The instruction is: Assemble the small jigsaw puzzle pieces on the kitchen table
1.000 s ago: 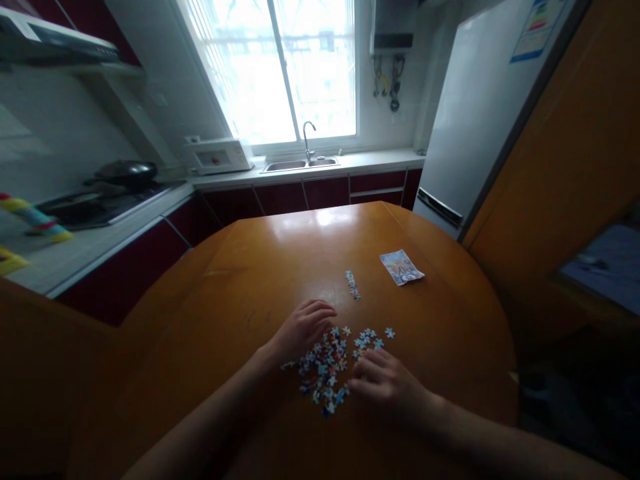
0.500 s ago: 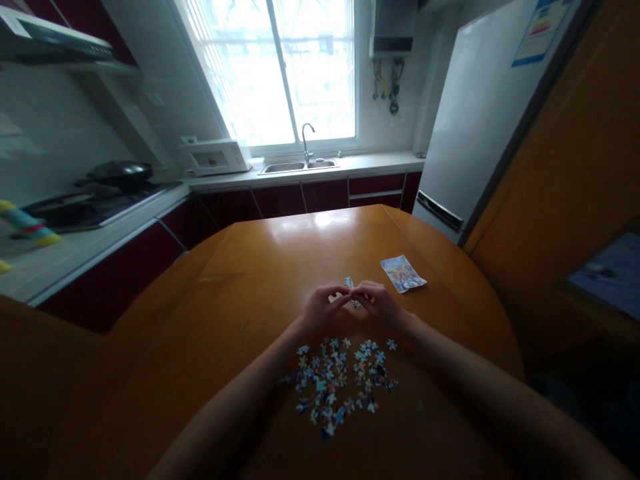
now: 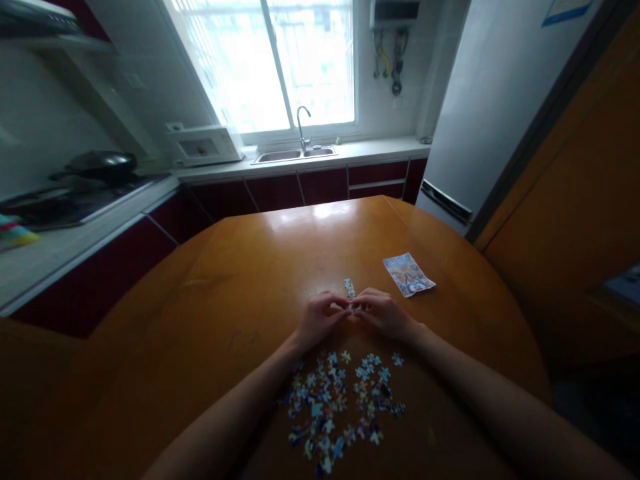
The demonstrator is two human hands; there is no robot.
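My left hand (image 3: 324,316) and my right hand (image 3: 384,313) meet fingertip to fingertip over the wooden table (image 3: 250,267). Between them is a short joined strip of jigsaw puzzle pieces (image 3: 349,288), running away from me. Both hands are closed, pinching the near end of the strip, which their fingers partly cover. Closer to me, between my forearms, lies a loose spread of small jigsaw pieces (image 3: 327,400), mostly blue and white with some yellow and dark ones. Right of my right hand lies a creased picture sheet (image 3: 408,274).
Beyond the table runs a counter with a sink (image 3: 280,156), a tap (image 3: 302,127) and a white microwave (image 3: 206,145). A stove with a dark pan (image 3: 103,165) is at left. The refrigerator (image 3: 473,113) stands at right, close to the table's edge.
The view has tilted down slightly, so the surroundings sit higher. My fingers have shifted toward the near end of the strip, and more of its far part shows.
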